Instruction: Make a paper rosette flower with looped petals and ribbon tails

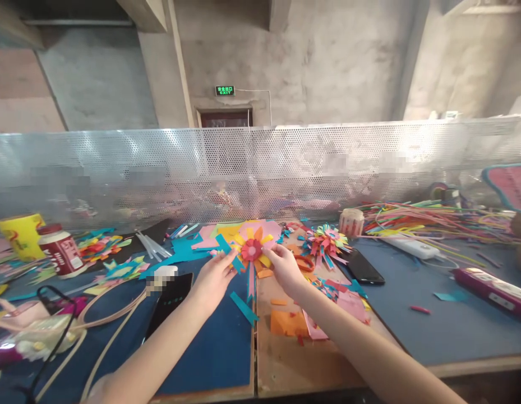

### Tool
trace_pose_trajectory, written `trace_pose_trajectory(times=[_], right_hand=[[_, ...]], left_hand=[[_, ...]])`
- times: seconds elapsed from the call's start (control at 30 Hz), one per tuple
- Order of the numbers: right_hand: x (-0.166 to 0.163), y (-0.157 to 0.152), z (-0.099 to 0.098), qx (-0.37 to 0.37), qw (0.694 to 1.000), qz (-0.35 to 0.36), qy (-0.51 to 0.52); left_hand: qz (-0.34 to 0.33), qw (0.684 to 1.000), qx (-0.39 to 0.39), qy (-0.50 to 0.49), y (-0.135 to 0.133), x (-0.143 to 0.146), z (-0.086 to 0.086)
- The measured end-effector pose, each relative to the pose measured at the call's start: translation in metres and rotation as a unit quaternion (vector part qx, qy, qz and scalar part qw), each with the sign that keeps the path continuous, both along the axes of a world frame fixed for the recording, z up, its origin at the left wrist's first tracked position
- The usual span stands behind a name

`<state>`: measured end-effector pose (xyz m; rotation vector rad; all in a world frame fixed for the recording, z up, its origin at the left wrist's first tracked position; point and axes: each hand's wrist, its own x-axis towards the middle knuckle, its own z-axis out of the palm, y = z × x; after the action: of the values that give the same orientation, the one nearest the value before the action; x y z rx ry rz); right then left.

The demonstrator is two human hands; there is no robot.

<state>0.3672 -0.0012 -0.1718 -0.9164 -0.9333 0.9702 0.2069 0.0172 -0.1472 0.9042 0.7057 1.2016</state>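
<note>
Around the flower (250, 250), hands (213, 280) (284, 268) pinch.

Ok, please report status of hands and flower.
Left hand, right hand: both holding paper flower. Red centre faces camera. Loose blue strip lies nearby, not blocking.

Bare, slender left hand (213, 280), slim fingers, left of frame centre. Bare, slender right hand (284, 270), same build, just right of centre. Smooth bare left forearm (159, 343), widening toward bottom left; smooth bare right forearm (361, 343), widening toward bottom right. Blurred pale patch (102, 386), lower left, maybe sleeve edge, unclear.
</note>
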Motion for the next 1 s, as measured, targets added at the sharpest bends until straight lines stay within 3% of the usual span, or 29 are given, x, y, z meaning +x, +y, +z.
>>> trace_pose_trajectory(times=[0.27, 0.57, 0.83, 1.0], right_hand=[[-0.001, -0.001, -0.005, -0.011, 0.992, 0.049, 0.118], [0.018, 0.002, 0.002, -0.028, 0.985, -0.008, 0.167], [0.028, -0.008, 0.014, -0.041, 0.987, -0.02, 0.151], [0.024, -0.01, 0.014, -0.052, 0.991, -0.019, 0.121]], left_hand=[[-0.028, 0.995, 0.087, 0.032, 0.01, 0.023, 0.006], [-0.013, 0.97, 0.156, 0.187, 0.033, -0.001, -0.009], [-0.112, 0.923, 0.218, 0.296, 0.025, 0.003, -0.014], [-0.124, 0.912, 0.236, 0.311, 0.016, 0.005, -0.015]])
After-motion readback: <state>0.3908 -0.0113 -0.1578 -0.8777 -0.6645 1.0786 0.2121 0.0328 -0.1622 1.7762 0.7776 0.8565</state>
